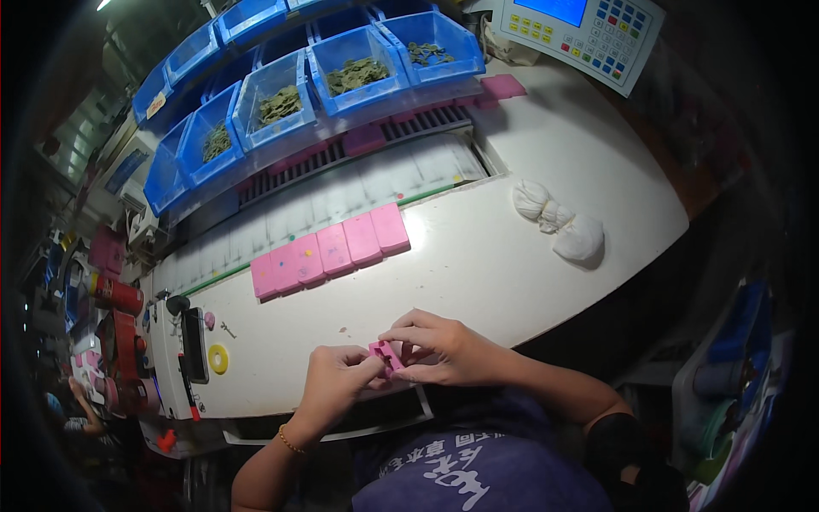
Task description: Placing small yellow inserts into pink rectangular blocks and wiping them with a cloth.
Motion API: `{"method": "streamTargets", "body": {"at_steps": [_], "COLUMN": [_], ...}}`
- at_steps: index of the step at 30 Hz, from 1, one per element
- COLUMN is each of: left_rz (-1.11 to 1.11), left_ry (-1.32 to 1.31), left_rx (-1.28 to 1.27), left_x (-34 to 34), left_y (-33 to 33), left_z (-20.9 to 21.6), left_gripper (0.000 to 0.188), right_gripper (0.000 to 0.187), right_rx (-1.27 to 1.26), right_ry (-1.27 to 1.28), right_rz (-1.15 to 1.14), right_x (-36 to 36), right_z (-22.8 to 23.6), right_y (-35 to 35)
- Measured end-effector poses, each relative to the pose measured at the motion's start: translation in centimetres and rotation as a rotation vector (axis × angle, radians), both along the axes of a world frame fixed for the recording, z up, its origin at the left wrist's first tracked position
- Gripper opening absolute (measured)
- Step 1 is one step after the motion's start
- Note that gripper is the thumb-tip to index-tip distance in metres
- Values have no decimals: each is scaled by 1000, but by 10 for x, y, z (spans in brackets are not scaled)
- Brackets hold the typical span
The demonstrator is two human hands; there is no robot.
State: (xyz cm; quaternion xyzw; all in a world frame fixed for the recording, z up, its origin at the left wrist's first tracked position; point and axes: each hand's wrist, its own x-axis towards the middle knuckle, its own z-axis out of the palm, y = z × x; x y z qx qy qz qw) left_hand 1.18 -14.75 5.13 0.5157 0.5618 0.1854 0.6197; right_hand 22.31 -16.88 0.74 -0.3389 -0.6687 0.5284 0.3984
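Observation:
Near the front edge of the white table, both of my hands hold a small pink block with recesses (385, 351). Its exact kind I cannot make out. My left hand (333, 377) is closed, with its thumb and fingers pinching the block's left side. The fingers of my right hand (439, 348) curl around the right side, partly hiding it. Beyond my hands, several flat pink blocks (334, 248) lie side by side in a slanting row.
Blue bins (358, 92), some holding dull green pieces, stand at the back. A tied white cloth bundle (556, 218) lies on the right. To the left are a yellow tape roll (219, 359) and a dark phone-like device (195, 346). A keypad panel (589, 43) is at the far right.

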Motion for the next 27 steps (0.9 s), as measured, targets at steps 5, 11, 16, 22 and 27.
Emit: {"method": "streamTargets", "body": {"at_steps": [5, 11, 16, 22, 27], "left_rz": [-10, 11, -50, -1, -5], "left_ry": [18, 48, 67, -19, -15], "left_rx": [-2, 12, 41, 6, 5], "left_x": [2, 4, 6, 8, 8], "left_y": [1, 3, 5, 3, 3], "left_z": [0, 4, 1, -2, 0], "left_gripper": [24, 25, 24, 24, 26], "right_gripper": [44, 39, 30, 27, 33], "right_rx": [11, 56, 16, -99, -201], "right_ry": [-40, -325, -469, -316, -252], "right_rz": [-64, -137, -148, -134, -81], "right_x": [-3, -11, -16, -11, -5], "right_z": [5, 19, 26, 23, 26], "right_y": [-10, -12, -8, -6, -4]}}
